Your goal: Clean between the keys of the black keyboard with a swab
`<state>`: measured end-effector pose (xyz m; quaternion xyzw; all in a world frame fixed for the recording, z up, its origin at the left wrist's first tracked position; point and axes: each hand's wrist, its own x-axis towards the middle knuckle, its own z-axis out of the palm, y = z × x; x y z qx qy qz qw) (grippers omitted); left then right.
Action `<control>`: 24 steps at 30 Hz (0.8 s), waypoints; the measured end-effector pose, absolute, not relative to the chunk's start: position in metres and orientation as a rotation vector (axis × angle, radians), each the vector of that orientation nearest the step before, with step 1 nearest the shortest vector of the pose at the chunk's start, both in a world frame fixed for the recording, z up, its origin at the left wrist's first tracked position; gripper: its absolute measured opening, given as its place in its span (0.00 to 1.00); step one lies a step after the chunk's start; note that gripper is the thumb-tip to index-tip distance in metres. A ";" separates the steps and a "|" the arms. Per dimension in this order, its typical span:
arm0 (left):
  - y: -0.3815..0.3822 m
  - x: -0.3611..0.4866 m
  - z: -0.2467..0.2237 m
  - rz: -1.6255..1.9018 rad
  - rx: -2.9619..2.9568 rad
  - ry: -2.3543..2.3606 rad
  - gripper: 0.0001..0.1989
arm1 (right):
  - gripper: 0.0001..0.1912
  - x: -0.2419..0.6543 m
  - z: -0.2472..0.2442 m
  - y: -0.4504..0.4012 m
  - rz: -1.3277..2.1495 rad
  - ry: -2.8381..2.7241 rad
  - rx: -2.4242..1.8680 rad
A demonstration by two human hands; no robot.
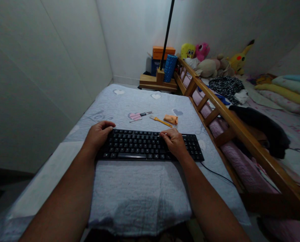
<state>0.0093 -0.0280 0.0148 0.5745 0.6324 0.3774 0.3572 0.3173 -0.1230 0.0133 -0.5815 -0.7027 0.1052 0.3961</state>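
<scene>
A black keyboard lies flat on the cloth-covered surface in front of me. My left hand grips its upper left corner, with the thumb along the edge and the fingers curled behind. Over the keys right of the middle, my right hand is closed in a pinch on a thin white stick, which looks like a cotton swab. Its tip is at the upper keys; the rest is hidden by my fingers. Behind the keyboard lie another cotton swab, a dark-handled tool, a yellow-handled brush and a crumpled orange packet.
The keyboard's cable runs off to the right. A wooden bed rail borders the right side, with bedding and plush toys beyond it. At the back stand a blue foam roller, an orange box and a black pole.
</scene>
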 end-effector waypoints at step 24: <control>-0.026 0.008 0.013 0.982 1.500 1.626 0.13 | 0.10 0.316 0.016 -0.126 0.292 -1.803 -1.460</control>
